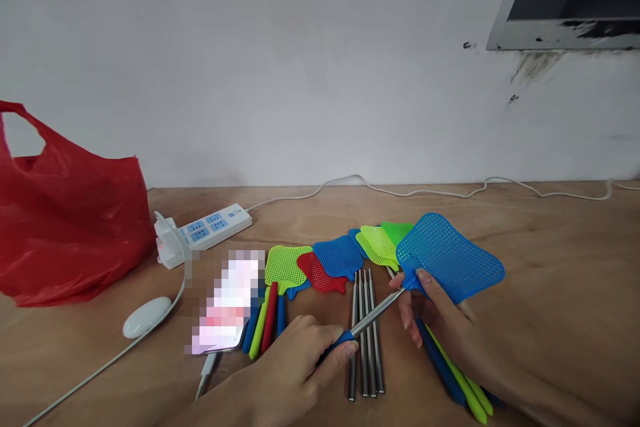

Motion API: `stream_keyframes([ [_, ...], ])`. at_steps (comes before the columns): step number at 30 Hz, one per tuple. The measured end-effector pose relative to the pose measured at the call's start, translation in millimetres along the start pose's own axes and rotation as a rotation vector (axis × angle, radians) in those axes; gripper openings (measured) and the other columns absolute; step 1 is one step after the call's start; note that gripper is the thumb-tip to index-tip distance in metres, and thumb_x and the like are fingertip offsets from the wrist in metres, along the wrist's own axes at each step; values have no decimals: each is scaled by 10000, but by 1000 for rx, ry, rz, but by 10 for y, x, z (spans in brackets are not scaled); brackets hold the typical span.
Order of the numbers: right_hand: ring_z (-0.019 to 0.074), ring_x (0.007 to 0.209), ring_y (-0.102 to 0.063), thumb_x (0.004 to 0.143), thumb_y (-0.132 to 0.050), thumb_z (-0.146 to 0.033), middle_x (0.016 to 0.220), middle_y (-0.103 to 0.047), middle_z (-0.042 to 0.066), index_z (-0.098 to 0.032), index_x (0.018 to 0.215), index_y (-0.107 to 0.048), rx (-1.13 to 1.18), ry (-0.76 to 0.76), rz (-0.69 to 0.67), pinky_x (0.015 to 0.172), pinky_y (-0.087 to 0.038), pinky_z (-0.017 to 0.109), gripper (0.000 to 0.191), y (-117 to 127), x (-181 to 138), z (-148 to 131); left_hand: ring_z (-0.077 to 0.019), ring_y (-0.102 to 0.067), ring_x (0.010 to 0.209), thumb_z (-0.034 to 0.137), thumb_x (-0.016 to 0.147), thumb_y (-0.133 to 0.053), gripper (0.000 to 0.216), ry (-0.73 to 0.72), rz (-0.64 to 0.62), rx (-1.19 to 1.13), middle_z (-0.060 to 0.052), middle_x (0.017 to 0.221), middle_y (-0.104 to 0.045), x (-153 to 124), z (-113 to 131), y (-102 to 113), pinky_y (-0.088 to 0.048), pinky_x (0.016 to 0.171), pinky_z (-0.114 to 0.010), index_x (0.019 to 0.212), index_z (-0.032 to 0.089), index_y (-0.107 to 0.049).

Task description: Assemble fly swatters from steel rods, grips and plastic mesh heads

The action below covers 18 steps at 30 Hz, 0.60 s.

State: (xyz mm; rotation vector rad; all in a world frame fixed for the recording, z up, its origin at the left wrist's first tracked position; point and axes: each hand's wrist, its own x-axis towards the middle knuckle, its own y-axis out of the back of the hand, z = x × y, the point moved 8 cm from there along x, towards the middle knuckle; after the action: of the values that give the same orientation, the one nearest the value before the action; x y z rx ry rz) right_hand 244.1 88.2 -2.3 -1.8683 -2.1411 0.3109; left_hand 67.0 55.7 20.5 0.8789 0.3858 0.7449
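A blue fly swatter (453, 257) with a metal rod is held up in both hands, tilted over the table. My left hand (303, 370) is closed round its blue handle. At the neck, where the rod meets the perforated head, my right hand (440, 313) grips with thumb and fingers. Several bare metal rods (367, 340) lie side by side beneath it. Behind them is a row of loose swatter heads, among them a red one (323, 272) and a yellow-green one (287, 267). Coloured handles (269, 320) lie left of my left hand, and others (457, 373) lie partly under my right forearm.
A blurred phone (227, 307) with a cable lies to the left, near a white oval device (147, 317). Farther back is a white power strip (215, 225). A red plastic bag (75, 213) stands at far left. A thin cable (415, 194) runs along the wall.
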Motion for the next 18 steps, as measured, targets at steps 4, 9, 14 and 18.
stream_keyframes([
  [4,114,447,-546,894,-591,-599,596,-639,6,-190,890,-681,-26,7,-28,386,-454,203,419,-37,9,-60,-157,-509,678,542,1058,-225,531,24,-9,-56,8,698,-542,42,-46,-44,-399,674,-302,746,196,-479],
  [9,133,582,-614,853,-721,-459,700,-649,10,-200,942,-695,-146,5,-44,444,-487,203,275,-51,-31,-120,-149,-500,709,528,1063,-262,491,17,12,-143,26,717,-525,49,-12,-34,-383,702,-291,766,202,-478],
  [14,101,493,-526,765,-781,-519,637,-594,-6,-181,830,-692,-101,-7,62,385,-405,184,356,31,1,-168,-154,-520,729,465,1076,-257,432,3,50,-159,24,754,-536,31,46,59,-385,722,-294,809,209,-481],
  [18,60,406,-361,740,-775,-567,514,-456,-59,-181,700,-642,-63,-21,181,364,-286,177,410,190,113,-276,-155,-524,696,405,1066,-317,358,-3,160,-122,23,742,-541,53,-10,137,-389,677,-286,839,210,-512],
])
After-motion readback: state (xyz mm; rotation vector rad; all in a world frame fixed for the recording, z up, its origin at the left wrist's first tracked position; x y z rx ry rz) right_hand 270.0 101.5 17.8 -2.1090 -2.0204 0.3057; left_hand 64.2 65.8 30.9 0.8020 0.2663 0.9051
